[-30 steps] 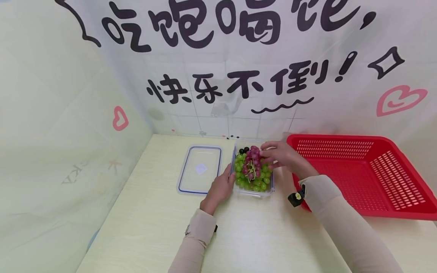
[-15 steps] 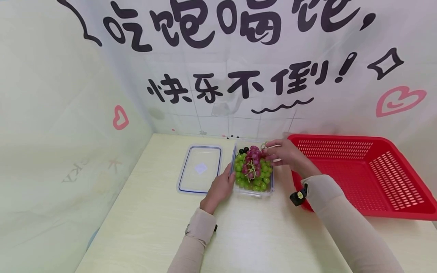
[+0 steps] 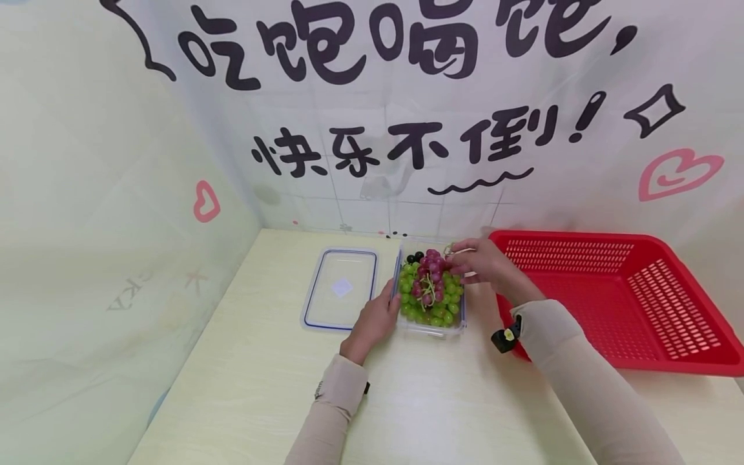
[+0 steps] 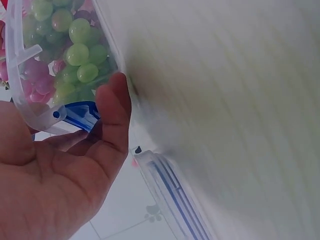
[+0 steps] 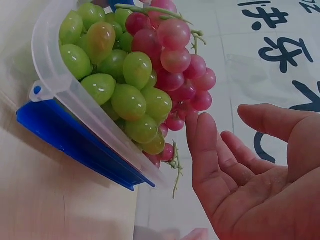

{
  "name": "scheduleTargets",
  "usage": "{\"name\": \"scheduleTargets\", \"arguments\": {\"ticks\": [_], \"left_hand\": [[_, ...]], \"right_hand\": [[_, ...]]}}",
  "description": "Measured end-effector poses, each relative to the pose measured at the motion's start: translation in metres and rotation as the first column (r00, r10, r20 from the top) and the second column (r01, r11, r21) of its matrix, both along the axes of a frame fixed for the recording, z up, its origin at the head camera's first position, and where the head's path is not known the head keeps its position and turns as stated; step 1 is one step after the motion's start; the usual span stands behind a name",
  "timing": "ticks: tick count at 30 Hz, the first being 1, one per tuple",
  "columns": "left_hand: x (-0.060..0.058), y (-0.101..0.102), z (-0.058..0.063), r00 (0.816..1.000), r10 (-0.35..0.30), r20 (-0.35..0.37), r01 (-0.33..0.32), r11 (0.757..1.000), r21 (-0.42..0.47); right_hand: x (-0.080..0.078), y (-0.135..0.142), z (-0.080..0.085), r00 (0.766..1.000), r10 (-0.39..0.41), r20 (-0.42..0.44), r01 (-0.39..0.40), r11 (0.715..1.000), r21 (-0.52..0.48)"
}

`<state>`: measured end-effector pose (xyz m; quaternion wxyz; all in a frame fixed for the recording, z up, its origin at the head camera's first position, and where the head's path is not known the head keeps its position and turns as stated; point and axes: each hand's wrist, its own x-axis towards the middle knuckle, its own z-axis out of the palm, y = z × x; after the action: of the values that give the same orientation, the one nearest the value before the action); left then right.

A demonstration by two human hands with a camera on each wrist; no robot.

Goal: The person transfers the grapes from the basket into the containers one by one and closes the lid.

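A clear food container (image 3: 433, 332) with blue side clips stands on the table, filled with bunches of grapes. Green grapes (image 3: 442, 316) lie in front, pink-red grapes (image 3: 431, 266) are heaped on top, and dark grapes (image 3: 415, 257) show at the back left. My left hand (image 3: 373, 321) holds the container's left side, its fingers against the wall near the blue clip (image 4: 80, 116). Over the back right corner, my right hand (image 3: 487, 266) has its thumb apart from the other fingers. In the right wrist view its fingertips (image 5: 202, 122) are close to the pink-red grapes (image 5: 187, 92); contact is unclear.
A clear lid (image 3: 341, 316) with a blue seal lies flat left of the container. To the right stands a red plastic basket (image 3: 581, 234), partly behind the right forearm. A printed white sheet (image 3: 349, 206) hangs behind the table (image 3: 261, 361).
My right hand has drawn back slightly to the right from the pink-red grapes, and a stem at the back right corner now shows. The left hand and the container have stayed put.
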<state>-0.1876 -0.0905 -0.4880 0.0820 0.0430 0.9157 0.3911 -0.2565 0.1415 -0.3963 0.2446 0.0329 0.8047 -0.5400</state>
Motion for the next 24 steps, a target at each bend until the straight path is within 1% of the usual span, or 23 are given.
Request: {"name": "scheduleTargets", "arguments": {"ticks": [5,9,12,17,21,24], "left_hand": [[-0.001,-0.003,0.001,1.0,0.012,0.017,-0.012,1.0,0.012],[-0.002,-0.006,0.002,1.0,0.014,0.021,-0.014,1.0,0.003],[-0.002,-0.01,0.004,0.999,0.03,0.022,-0.03,1.0,-0.001],[-0.003,-0.02,0.01,0.997,0.08,0.008,-0.08,0.997,0.006],[-0.002,-0.029,0.016,0.992,0.118,-0.037,-0.119,0.993,-0.017],[-0.002,-0.036,0.018,0.988,0.14,-0.062,-0.142,0.989,-0.027]], "right_hand": [[0.002,-0.006,-0.001,1.0,0.012,-0.007,-0.012,1.0,-0.01],[0.004,-0.009,0.0,1.0,-0.005,-0.009,0.005,1.0,-0.016],[0.005,-0.01,0.003,0.999,-0.022,-0.026,0.022,1.0,-0.017],[0.007,-0.017,0.007,0.99,-0.093,-0.102,0.092,0.996,-0.01],[0.01,-0.028,0.006,0.974,-0.179,-0.139,0.172,0.983,-0.067],[0.015,-0.038,0.005,0.959,-0.23,-0.163,0.212,0.97,-0.122]]}}
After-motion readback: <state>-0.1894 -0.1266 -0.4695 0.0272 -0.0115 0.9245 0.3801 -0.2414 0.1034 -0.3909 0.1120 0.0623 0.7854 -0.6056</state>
